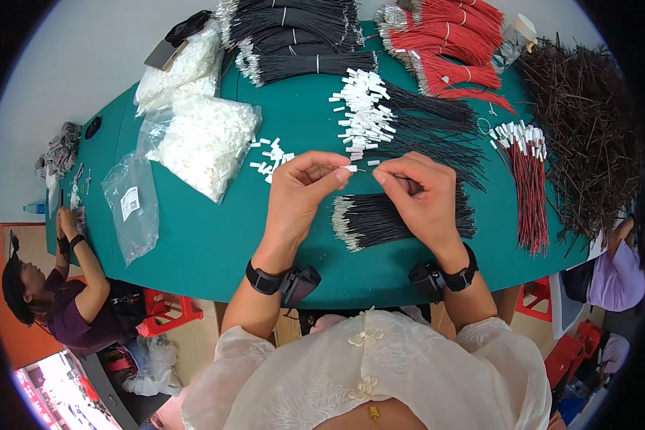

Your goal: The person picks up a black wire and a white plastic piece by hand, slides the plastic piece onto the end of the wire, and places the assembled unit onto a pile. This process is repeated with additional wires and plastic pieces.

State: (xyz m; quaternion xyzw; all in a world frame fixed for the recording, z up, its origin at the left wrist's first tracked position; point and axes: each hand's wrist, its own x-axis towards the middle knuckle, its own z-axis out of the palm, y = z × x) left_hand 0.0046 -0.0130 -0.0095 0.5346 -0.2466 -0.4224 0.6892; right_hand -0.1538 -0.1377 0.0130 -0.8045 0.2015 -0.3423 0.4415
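Note:
Between thumb and forefinger, my left hand (297,192) pinches a small white connector housing (351,168). Facing it, my right hand (424,199) is closed on a thin wire whose metal tip (363,170) points at the housing, with a small gap that I cannot judge exactly. Loose white housings (271,158) lie left of my left hand. Just beyond my hands is a heap of black wires (437,118) with white housings (365,107) on their left ends. Under my right hand lies a bundle of black wires (373,221) with bare metal ends.
Bags of white housings (204,143) and an empty clear bag (131,208) lie left on the green table (193,244). Black bundles (301,64) and red bundles (466,43) line the back. Red wires with housings (527,186) and a dark tangle (580,129) lie right. A co-worker (64,294) sits left.

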